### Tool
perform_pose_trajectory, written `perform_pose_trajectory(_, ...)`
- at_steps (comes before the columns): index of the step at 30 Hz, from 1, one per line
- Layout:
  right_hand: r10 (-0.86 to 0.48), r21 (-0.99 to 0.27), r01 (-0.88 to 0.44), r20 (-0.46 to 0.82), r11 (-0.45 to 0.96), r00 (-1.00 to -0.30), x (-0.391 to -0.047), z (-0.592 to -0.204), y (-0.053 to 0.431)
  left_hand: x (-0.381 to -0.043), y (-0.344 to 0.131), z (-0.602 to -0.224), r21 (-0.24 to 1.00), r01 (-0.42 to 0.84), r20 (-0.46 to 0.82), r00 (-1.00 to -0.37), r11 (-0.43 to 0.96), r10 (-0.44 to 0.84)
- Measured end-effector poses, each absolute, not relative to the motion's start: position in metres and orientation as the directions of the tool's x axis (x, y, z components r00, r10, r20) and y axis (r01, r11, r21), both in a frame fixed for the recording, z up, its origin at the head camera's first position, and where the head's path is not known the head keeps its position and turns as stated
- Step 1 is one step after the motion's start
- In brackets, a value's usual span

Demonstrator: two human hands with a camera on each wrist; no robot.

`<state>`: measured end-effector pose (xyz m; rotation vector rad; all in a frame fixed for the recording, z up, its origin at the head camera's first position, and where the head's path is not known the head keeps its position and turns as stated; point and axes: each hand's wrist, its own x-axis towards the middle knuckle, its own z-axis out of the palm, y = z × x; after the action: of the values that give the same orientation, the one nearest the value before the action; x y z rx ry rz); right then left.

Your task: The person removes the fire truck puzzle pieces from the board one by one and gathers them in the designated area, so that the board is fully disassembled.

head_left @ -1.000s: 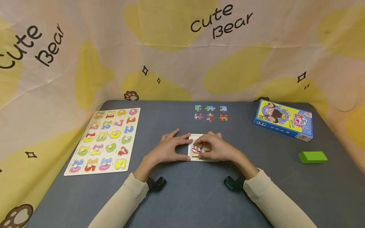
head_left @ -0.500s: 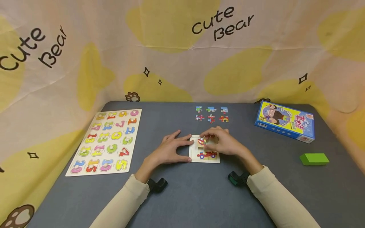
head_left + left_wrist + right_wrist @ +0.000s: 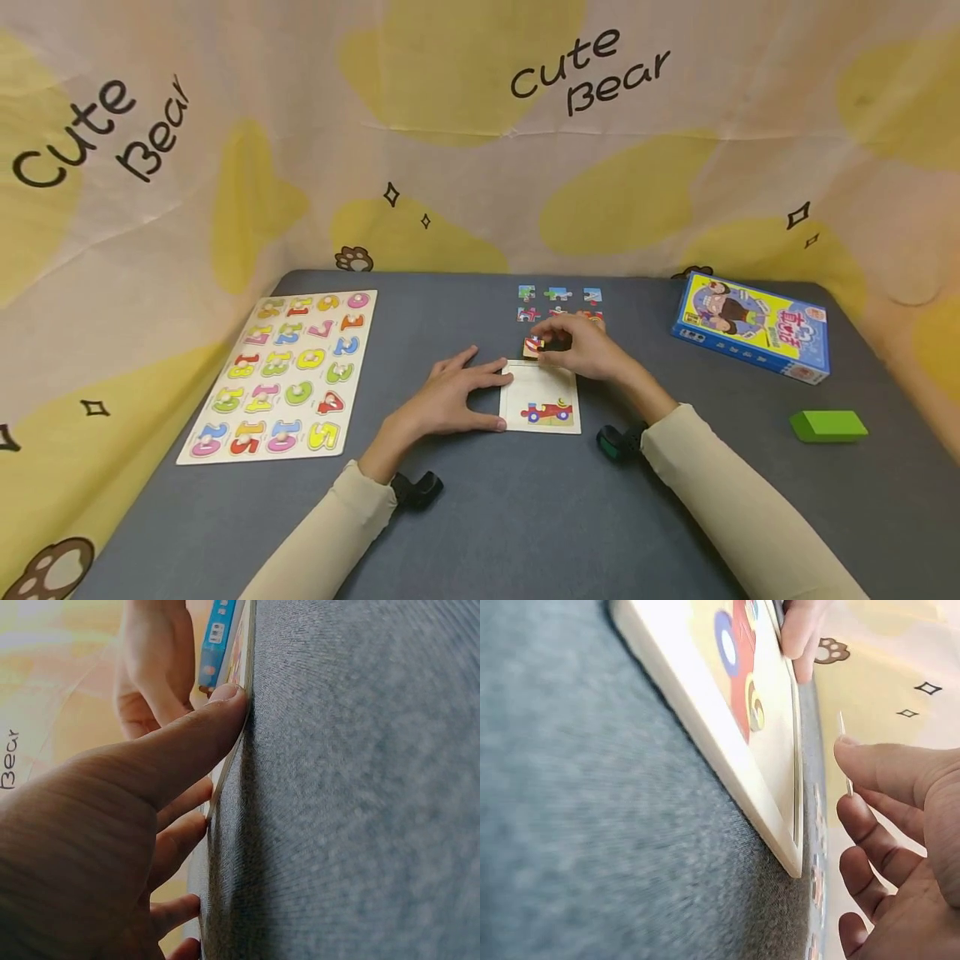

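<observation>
A shallow white puzzle tray (image 3: 528,385) lies mid-table, with red vehicle puzzle pieces (image 3: 551,412) fitted in its near right part. My left hand (image 3: 456,397) rests at the tray's left edge, fingers spread and straight, thumb and index fingertips on the rim. My right hand (image 3: 581,348) pinches a small puzzle piece (image 3: 532,346) with red and white on it, just beyond the tray's far edge. In the right wrist view this puzzle piece (image 3: 848,786) appears edge-on between thumb and fingers.
Several loose puzzle pieces (image 3: 558,294) lie in two rows behind the right hand, which partly covers them. A number board (image 3: 281,379) lies at the left. At the right are a blue and yellow box (image 3: 753,327) and a green block (image 3: 828,426).
The right hand has lifted a puzzle piece from the tray and carried it away beyond the far edge. The left hand has stayed at the tray's left edge.
</observation>
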<state>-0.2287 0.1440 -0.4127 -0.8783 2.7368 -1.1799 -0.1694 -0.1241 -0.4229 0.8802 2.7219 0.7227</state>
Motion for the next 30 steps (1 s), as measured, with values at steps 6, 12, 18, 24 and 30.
perform_pose_trajectory(6, -0.480, -0.631, -0.448, 0.134, 0.634, -0.867, -0.238, -0.414, 0.136, -0.169, -0.124, -0.423, 0.504, 0.500, -0.035, -0.803, 0.704, 0.595)
perform_pose_trajectory(12, -0.473, -0.594, -0.442, 0.114, 0.672, -0.873, -0.245, -0.418, 0.130, -0.169, -0.124, -0.423, 0.498, 0.502, -0.038, -0.802, 0.707, 0.596)
perform_pose_trajectory(18, -0.447, -0.574, -0.442, 0.143, 0.690, -0.883, -0.245, -0.424, 0.130, -0.168, -0.124, -0.421, 0.506, 0.504, -0.032, -0.800, 0.699, 0.599)
perform_pose_trajectory(24, -0.392, -0.547, -0.421, 0.176, 0.723, -0.903, -0.242, -0.426, 0.133, -0.168, -0.123, -0.421, 0.502, 0.508, -0.026, -0.800, 0.700, 0.599)
perform_pose_trajectory(30, -0.358, -0.535, -0.393, 0.174, 0.748, -0.917, -0.240, -0.425, 0.131, -0.168, -0.123, -0.421, 0.495, 0.500, -0.036, -0.805, 0.711, 0.592)
